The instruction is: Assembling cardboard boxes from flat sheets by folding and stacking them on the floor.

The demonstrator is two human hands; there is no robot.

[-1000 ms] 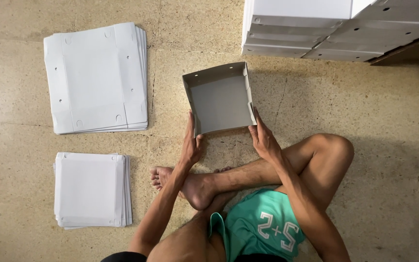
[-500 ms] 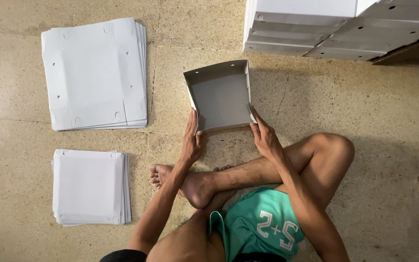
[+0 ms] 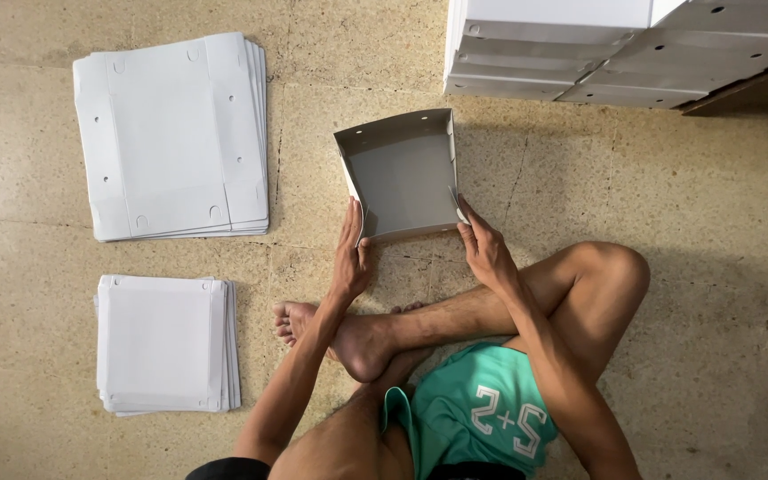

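A half-folded grey cardboard box sits on the floor in front of me, three walls up and its near side open. My left hand presses the box's near left corner, fingers on the left wall's flap. At the near right corner, my right hand pinches the right wall's flap. I sit cross-legged, one bare foot just behind the hands.
A stack of large flat box blanks lies at the upper left, and a stack of smaller flat blanks below it. Finished white boxes are piled at the top right on the speckled floor.
The box and both hands have shifted very slightly; the grip at the near corners stays the same.
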